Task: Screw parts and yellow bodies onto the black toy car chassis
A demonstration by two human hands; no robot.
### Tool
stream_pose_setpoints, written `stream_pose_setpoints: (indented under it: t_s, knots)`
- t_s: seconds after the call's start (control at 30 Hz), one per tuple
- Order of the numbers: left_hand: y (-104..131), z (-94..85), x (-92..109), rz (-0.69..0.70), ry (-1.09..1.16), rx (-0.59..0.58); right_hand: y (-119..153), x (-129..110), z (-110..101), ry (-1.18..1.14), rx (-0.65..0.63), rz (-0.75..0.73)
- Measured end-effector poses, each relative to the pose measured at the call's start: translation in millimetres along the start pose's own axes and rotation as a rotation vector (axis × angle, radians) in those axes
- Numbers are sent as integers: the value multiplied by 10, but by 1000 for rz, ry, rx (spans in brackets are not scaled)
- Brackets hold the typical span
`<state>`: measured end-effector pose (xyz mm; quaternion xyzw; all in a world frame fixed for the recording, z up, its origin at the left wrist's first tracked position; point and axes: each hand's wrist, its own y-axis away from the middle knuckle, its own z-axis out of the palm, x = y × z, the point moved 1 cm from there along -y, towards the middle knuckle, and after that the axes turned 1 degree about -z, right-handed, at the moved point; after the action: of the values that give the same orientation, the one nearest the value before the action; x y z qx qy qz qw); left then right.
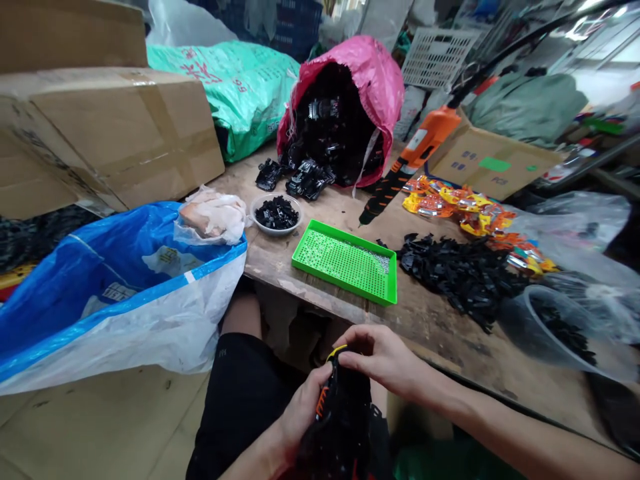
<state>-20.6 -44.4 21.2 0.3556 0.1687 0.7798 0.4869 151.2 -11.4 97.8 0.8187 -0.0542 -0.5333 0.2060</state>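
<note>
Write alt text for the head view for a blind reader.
A person's left hand and right hand hold a black piece with yellow and orange details before a workbench. On it are a green perforated tray, a heap of black parts and a pink sack; an orange tool hangs above.

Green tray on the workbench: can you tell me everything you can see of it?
The green tray is a shallow, bright rectangle, plastic by its look, with low raised walls and a floor pierced by rows of small holes. Tiny silvery pieces crowd its far right part; what else is scattered inside is too small to tell. It lies flat, slightly askew, near the front edge of the worn wooden tabletop, between a bowl and a black heap. Neither hand touches it.
</note>
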Motion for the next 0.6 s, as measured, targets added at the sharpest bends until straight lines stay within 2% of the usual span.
stream_pose_setpoints:
  t_s: [0.1,0.23,0.4,0.6]
  knots:
    - [1,-43,-21,64,-76,57,-23,32,34,-68,17,26]
    - [-13,-51,-23,54,20,-15,-61,19,53,-86,-10,13]
    - [-27,-6,42,32,173,-73,-86,-79,-29,-117,-32,28]
    - [-7,-19,105,50,183,-76,-152,-83,-103,-151,-44,136]
